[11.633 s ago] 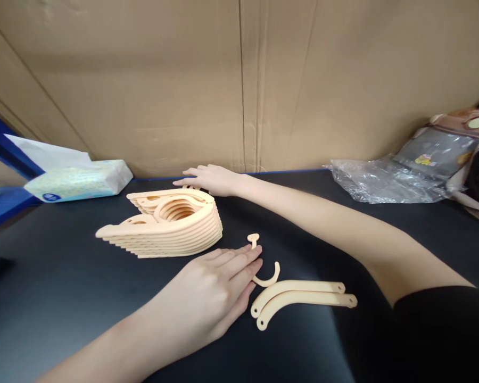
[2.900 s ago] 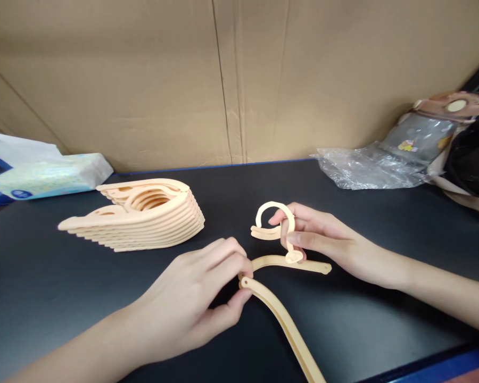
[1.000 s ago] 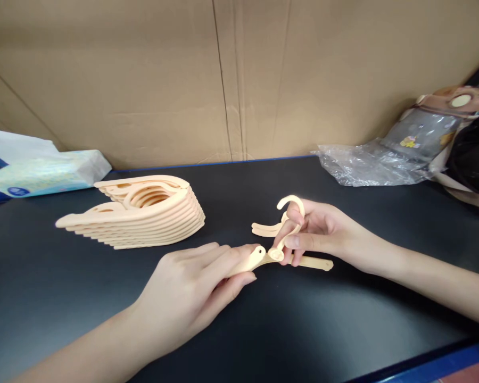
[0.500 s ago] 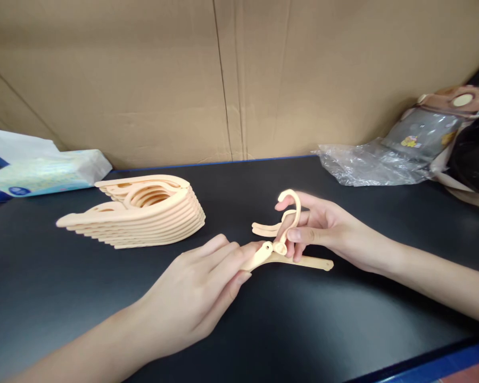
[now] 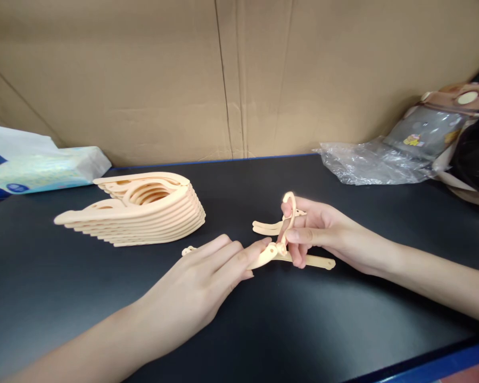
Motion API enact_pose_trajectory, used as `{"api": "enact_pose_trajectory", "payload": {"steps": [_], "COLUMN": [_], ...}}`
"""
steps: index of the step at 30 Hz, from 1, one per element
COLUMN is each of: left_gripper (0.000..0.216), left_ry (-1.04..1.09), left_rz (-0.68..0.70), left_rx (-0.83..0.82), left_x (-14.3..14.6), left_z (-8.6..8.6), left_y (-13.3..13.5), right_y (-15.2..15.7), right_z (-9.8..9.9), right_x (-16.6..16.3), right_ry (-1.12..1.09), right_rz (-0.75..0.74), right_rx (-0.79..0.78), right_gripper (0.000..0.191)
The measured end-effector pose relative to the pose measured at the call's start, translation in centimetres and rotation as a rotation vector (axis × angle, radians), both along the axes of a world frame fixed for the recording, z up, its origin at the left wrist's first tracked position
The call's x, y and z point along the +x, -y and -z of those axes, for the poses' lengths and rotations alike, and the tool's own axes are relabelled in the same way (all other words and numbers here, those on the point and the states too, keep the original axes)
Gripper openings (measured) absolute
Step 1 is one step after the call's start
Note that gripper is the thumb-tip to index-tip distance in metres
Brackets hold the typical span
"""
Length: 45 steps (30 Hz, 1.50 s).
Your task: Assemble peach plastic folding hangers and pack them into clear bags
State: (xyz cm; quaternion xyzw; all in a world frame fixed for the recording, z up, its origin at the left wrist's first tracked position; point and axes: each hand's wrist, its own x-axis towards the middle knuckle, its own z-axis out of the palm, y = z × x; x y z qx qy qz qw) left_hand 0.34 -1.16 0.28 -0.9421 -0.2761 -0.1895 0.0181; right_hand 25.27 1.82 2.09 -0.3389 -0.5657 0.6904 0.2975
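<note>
My left hand [image 5: 201,284] is closed round one peach plastic hanger arm [image 5: 262,256], whose round end pokes out past my fingertips; its other tip shows behind my fingers. My right hand [image 5: 323,234] pinches the peach hook piece [image 5: 288,213] upright, its base pressed against that arm's end. A second hanger arm [image 5: 317,261] lies on the black table [image 5: 104,298] under my right fingers. More curved peach pieces [image 5: 265,227] lie just behind the hook.
A stack of folded peach hangers [image 5: 139,213] sits at the left-middle. A tissue pack [image 5: 43,169] lies at the far left. Crumpled clear plastic [image 5: 367,165] and a bag [image 5: 451,127] lie at the right. A cardboard wall [image 5: 223,74] backs the table.
The hook has turned edge-on in my right hand and come down onto the arm's round end. My left hand slid the arm slightly right, so the two parts now meet.
</note>
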Motion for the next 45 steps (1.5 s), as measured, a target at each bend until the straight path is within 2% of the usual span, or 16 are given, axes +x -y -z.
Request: {"api": "enact_pose_trajectory", "payload": {"steps": [6,15,25,31,45], "left_gripper": [0.031,0.044,0.039,0.04,0.041], "left_ry": [-0.003,-0.019,-0.024,-0.031,-0.084], "left_rz": [-0.001,0.008,0.025,0.018,0.04], "left_rx": [0.073,0.131,0.171,0.172,0.229], "left_x": [-0.14,-0.24,-0.14,-0.19,-0.27], "left_z": [0.03,0.18,0.23,0.24,0.51], "left_y": [0.02,-0.06,-0.05,-0.06,-0.03], "right_y": [0.14,0.18,0.46,0.54,0.62], "right_z": [0.04,0.17,0.4,0.38,0.27], "right_x": [0.03,0.08,0.16,-0.01,-0.16], "right_ry": [0.033,0.027,0.053,0.037,0.055], "right_rz": [0.013,0.034,0.023,0.051,0.068], "right_rx": [-0.002,-0.02,0.039,0.057,0.08], "right_gripper": [0.03,0.032,0.026,0.033,0.038]}}
